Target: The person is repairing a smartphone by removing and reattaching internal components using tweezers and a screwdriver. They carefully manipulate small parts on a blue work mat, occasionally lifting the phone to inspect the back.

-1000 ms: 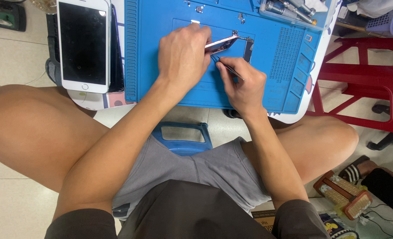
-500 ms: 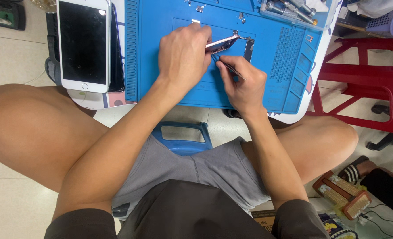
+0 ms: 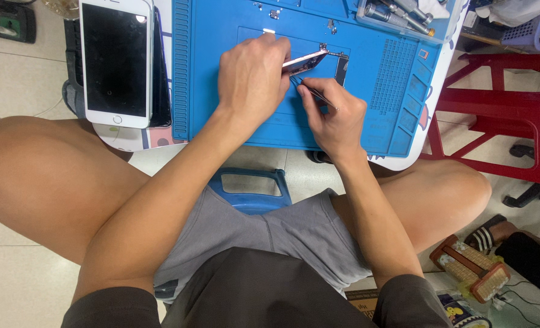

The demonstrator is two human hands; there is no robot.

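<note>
Blue mat (image 3: 221,91): it is covering most of the small table, and the phone part (image 3: 315,61) is lying near its middle, so a nudge to the mat, I judge, is risking a shift of everything on it.
White phone (image 3: 116,61): it is lying face up just left of the mat, partly over the table edge; a knock from a knee could be sending it to the floor.
Left hand (image 3: 251,76): it is closing round the pinkish edge of the phone part, pinning it down; if that hold is loosening, the part could be sliding.
Right hand (image 3: 337,115): it is pinching a thin dark tool (image 3: 316,96), tip at the part; a slip here is likely scratching or bending something.
Clear tray (image 3: 403,15): at the mat's far right corner, it is holding several metal tools.
Mat pockets (image 3: 406,115): shallow slots along the right side; I cannot tell what is sitting in them.
Loose bits (image 3: 275,13): tiny parts are lying bare on the mat, easy to flick away.
</note>
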